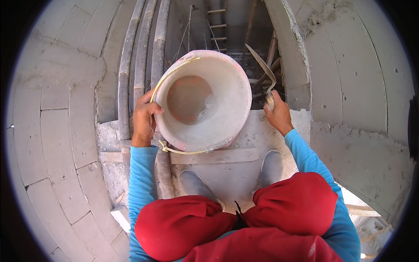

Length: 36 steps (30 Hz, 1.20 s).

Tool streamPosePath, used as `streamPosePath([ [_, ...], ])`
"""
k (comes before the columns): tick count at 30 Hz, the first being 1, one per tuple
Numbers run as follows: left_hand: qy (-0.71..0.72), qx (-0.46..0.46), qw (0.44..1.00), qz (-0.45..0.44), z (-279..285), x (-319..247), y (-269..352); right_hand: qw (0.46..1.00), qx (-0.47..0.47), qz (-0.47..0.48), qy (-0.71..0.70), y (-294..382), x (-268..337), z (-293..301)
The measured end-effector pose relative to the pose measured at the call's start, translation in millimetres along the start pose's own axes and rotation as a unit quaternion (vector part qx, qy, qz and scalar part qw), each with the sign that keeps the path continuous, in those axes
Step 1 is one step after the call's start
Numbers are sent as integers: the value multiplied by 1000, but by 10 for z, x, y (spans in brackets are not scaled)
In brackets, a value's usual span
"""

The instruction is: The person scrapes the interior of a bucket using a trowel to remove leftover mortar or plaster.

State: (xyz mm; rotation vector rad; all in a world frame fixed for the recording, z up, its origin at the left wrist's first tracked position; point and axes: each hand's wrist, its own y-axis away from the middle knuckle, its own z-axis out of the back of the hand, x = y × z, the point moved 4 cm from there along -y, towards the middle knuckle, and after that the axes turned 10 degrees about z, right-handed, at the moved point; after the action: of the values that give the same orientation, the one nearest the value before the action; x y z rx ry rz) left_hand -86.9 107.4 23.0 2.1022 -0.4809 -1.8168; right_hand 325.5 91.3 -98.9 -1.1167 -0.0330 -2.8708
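Observation:
Tilted towards me, a mortar-smeared bucket (226,95) shows its inside, with a grey, partly reddish bottom and a few pale lumps low on the wall. My left hand (144,114) grips its rim on the left side. A yellow cord handle (176,69) runs along the rim, and part of it hangs below the bucket near a wooden plank. On the right, my right hand (278,111) is closed around the wooden handle of a masonry trowel (262,64). The trowel's metal blade points up and away, apart from the bucket.
Bamboo poles (124,72) stretch along the left. Block walls (55,137) flank both sides. Beyond the bucket, the floor drops into a dark opening with a ladder (217,25). A wooden plank (216,156) lies before my shoes (196,185) on the rough ledge.

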Motion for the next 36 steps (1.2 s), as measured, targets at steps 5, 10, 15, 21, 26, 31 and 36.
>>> streamPosePath([
  [5, 13, -12, 1000, -3, 69, 8, 67, 945, 85, -118, -292, 142, 285, -81],
  [10, 5, -3, 1000, -9, 72, 121, 108, 896, 61, -186, -398, 167, 624, -178],
  [15, -41, -13, 998, -53, 94, 117, 296, 897, 52, -167, -407, 169, 624, -296],
  [21, -200, -91, 968, -123, 169, -94, 518, 882, 57, -197, -425, 209, 695, -358],
  [26, -505, -225, 811, -189, 183, -380, 797, 858, 72, -178, -476, 213, 621, -435],
  [31, -197, -49, 979, 14, 129, -509, 911, 814, 121, -142, -551, 190, 756, -440],
  [36, 13, 30, 999, -4, -465, -549, 713, 782, 165, -130, -587, 199, 916, -485],
])
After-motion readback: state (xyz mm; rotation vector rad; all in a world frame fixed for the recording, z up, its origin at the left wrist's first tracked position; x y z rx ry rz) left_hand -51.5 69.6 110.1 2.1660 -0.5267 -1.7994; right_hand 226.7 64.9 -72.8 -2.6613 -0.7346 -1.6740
